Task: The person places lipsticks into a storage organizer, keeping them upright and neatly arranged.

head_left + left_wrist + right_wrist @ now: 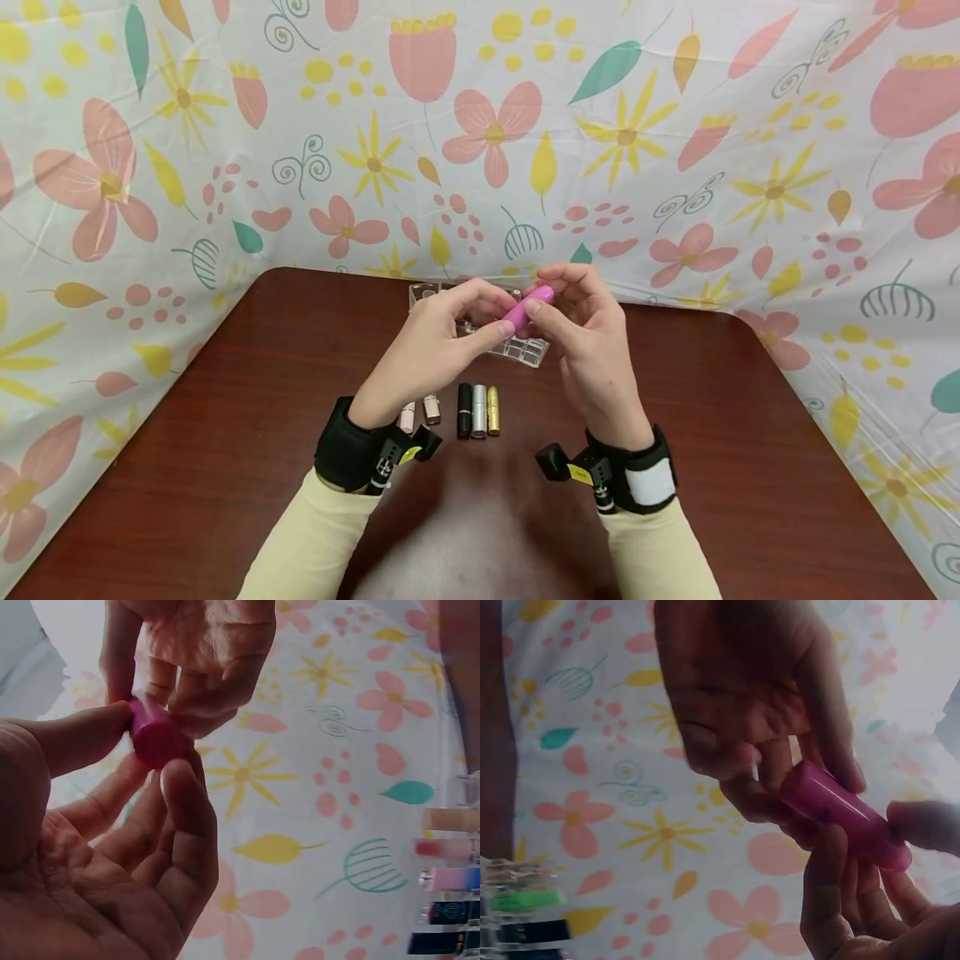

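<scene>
A glossy pink lipstick tube (529,308) is held up above the table between both hands. My left hand (438,337) pinches its lower end between thumb and fingers. At the upper end, my right hand (600,342) grips it with the thumb along the side. The left wrist view shows the flat round end of the lipstick tube (159,744) close to the left fingertips. Seen from the right wrist, the lipstick tube (844,814) lies slantwise, its rounded end by the right thumb.
Behind the hands is a clear compartmented organizer (525,354), partly hidden, with lipsticks in it. Nearer on the brown table (712,467) stand a black tube (464,411), a silver tube (478,411) and a gold tube (492,411). Two pale tubes are beside the left wrist. Flowered cloth surrounds the table.
</scene>
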Demonstrator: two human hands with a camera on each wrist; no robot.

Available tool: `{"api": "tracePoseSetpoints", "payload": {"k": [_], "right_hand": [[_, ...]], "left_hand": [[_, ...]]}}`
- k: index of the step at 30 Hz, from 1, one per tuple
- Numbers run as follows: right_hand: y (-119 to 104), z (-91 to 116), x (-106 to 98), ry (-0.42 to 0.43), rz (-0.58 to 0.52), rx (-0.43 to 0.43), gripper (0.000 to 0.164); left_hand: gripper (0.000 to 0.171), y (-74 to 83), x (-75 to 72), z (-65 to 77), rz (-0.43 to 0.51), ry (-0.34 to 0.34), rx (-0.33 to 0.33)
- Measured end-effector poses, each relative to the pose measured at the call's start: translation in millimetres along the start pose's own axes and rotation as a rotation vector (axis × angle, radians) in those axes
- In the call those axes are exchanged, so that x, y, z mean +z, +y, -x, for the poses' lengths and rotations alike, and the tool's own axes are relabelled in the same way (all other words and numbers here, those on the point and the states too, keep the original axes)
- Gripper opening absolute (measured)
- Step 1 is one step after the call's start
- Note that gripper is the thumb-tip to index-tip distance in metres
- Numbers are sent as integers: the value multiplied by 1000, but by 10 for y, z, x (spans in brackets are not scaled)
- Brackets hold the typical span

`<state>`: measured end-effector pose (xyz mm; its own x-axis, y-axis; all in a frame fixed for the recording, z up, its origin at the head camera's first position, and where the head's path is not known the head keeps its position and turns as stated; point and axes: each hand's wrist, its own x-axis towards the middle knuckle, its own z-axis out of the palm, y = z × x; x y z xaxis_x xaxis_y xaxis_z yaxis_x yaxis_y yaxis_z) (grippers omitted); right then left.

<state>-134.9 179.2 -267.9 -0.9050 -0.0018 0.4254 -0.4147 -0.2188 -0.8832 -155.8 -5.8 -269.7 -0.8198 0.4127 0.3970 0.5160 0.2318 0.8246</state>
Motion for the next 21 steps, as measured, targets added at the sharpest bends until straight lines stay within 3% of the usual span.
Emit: {"api": "tracePoseSetpoints", "payload": {"k": [6, 14, 17, 21], "right_hand": [[270, -112, 12, 67, -32, 84, 23], [639, -251, -74, 55, 135, 182, 39], [817, -323, -187, 79, 212, 203, 40], [1111, -418, -455, 193, 345, 212, 39]], "left_hand": [[18, -205, 58, -65, 26, 18, -85], [19, -528, 170, -169, 123, 28, -199], [20, -672, 200, -203, 74, -5, -234], [23, -882, 234, -231, -103, -53, -285]]}}
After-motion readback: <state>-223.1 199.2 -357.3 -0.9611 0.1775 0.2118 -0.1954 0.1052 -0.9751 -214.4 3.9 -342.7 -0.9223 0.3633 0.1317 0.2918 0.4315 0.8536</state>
